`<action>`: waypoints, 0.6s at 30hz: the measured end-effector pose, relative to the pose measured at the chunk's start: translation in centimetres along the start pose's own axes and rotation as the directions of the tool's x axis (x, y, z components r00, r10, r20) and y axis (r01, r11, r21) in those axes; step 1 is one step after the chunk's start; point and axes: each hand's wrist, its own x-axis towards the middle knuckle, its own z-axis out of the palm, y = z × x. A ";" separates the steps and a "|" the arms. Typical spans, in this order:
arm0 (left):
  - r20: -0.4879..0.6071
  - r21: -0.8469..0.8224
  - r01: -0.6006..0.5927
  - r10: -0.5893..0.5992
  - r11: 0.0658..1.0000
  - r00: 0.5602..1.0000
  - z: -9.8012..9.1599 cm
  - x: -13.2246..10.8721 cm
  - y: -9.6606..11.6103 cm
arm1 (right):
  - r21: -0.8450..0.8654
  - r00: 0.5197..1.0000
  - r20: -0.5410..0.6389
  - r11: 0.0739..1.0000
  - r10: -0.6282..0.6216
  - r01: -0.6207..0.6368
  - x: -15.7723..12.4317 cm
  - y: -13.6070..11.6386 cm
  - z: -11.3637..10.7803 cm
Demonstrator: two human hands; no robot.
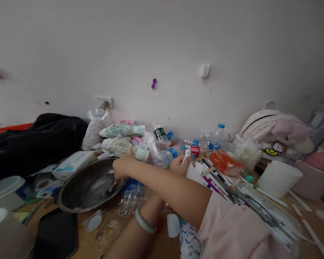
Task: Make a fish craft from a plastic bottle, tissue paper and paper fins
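My forearms cross, the right one above. My right hand (124,166) reaches left over the metal basin (78,196), fingers bent down into it. Something small and dark shows below its fingertips, too blurred to name. My left hand (179,164), on the arm with a pale green bangle (145,222), is closed on a white piece of paper (187,155) to the right. Behind the basin lie several fish-shaped crafts (118,145) with coloured scale patterns. A clear plastic bottle (132,198) lies between basin and arms.
Plastic bottles (215,140) crowd the wall. Markers, scissors (259,208) and an orange packet (225,162) lie at right, near a white cup (279,178) and backpack (270,133). At left are a phone (56,233), tissue pack (74,163), tub (7,192) and black bag (37,144).
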 end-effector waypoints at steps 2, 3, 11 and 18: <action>0.005 -0.015 0.005 -0.005 1.000 1.000 0.0 0.0 0.0 | -0.080 1.000 0.029 0.997 0.005 -0.003 -0.3 0.1 -0.4; 0.008 -0.021 0.007 -0.007 1.000 1.000 0.0 0.0 0.0 | -0.109 1.000 0.030 0.994 0.004 0.000 -0.4 0.1 -0.5; 0.042 -0.023 0.018 -0.017 1.000 0.999 -0.2 0.2 -0.7 | -0.092 0.999 0.033 0.996 0.000 0.003 -0.4 -0.1 -0.2; 0.059 -0.006 0.058 -0.057 0.998 0.997 -0.1 0.2 -0.7 | -0.077 0.997 0.073 0.997 0.020 -0.014 -1.1 0.2 -0.4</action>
